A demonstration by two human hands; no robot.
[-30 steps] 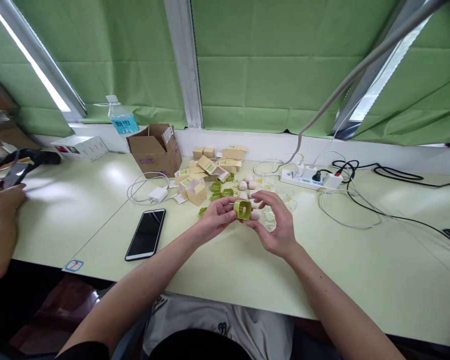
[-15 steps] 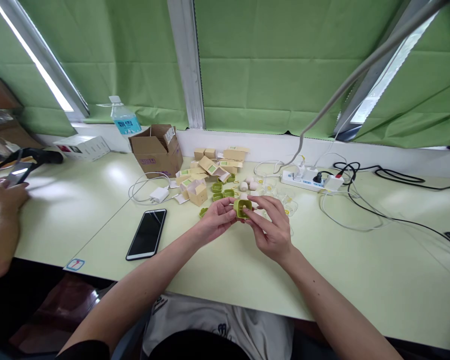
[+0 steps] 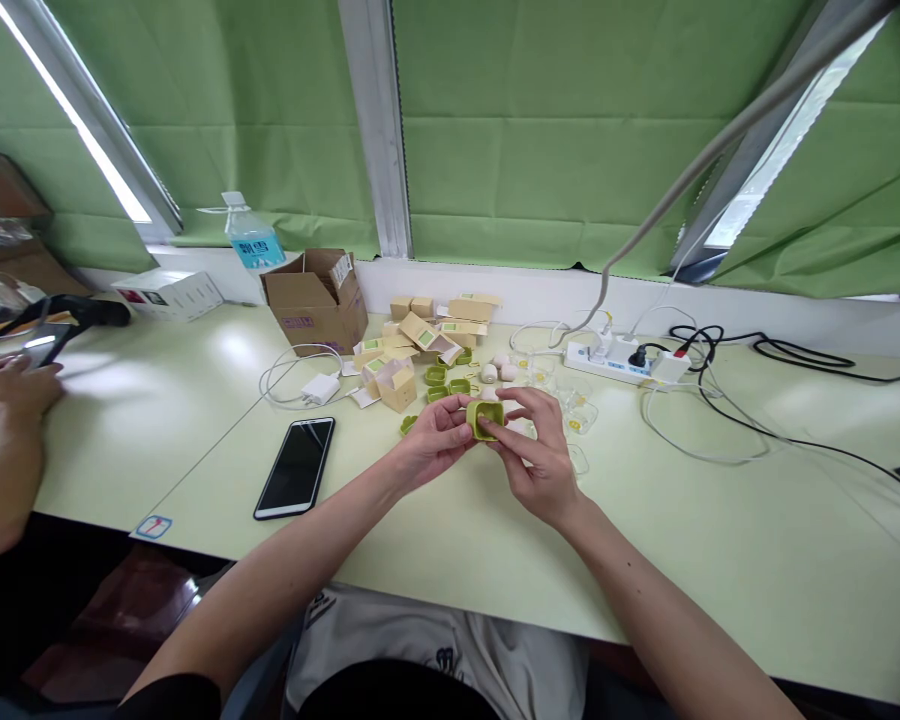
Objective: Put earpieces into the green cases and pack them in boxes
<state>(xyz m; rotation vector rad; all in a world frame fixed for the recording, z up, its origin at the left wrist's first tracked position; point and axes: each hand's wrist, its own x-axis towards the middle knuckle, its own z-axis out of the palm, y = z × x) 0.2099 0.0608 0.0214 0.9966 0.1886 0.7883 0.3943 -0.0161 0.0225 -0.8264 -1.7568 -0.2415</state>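
Note:
Between finger and thumb, my left hand (image 3: 444, 440) holds a small green square cup (image 3: 475, 424) with rounded corners, its hollow turned towards me. My right hand (image 3: 534, 446) grips the same cup from the right, with its index finger pushed into the hollow. What that fingertip touches is hidden. Just behind my hands lie several similar green cups (image 3: 459, 386), round whitish pieces (image 3: 489, 373) and clear plastic shells (image 3: 582, 417) with yellow spots.
Opened small cardboard boxes (image 3: 397, 384) are heaped behind the cups, beside a larger brown carton (image 3: 311, 308). A phone (image 3: 295, 468) and a white charger (image 3: 320, 388) lie at left. A power strip (image 3: 607, 362) with cables stands at right. Another person's hand (image 3: 19, 385) holds a phone at far left.
My right index finger has moved slightly within the cup, and the cup has turned a little. Both hands keep nearly the same place. The view has shifted slightly.

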